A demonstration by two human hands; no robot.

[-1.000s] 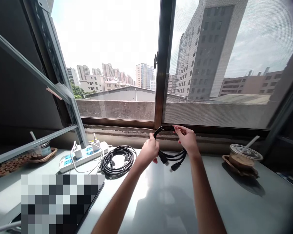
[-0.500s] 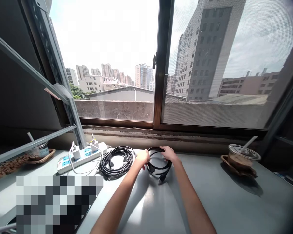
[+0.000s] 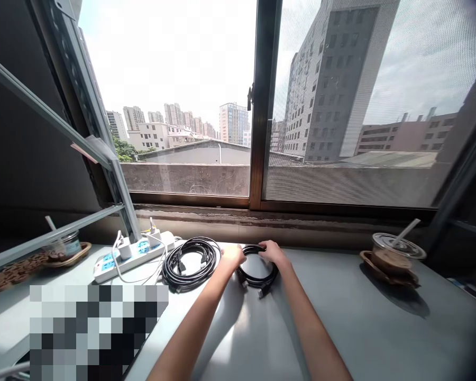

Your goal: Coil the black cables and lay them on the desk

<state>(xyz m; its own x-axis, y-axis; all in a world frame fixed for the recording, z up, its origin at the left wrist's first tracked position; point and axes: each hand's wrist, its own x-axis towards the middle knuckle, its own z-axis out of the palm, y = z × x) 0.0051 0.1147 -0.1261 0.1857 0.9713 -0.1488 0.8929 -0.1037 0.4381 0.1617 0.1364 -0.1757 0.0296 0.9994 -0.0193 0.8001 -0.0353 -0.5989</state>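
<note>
A small coiled black cable lies flat on the grey table near the window. My left hand rests on the coil's left side and my right hand on its far right edge, fingers curled over the loops. The cable's plugs stick out at the near side. A larger coil of black cable lies just to the left, close to my left hand but apart from it.
A white power strip with chargers plugged in sits at the left by a metal frame. A lidded iced drink with a straw stands on a coaster at the right. A jar and a pixelated dark device are at the left.
Both hands have lowered the small coil from in front of the window down onto the table, beside the larger coil, and still hold it there.
</note>
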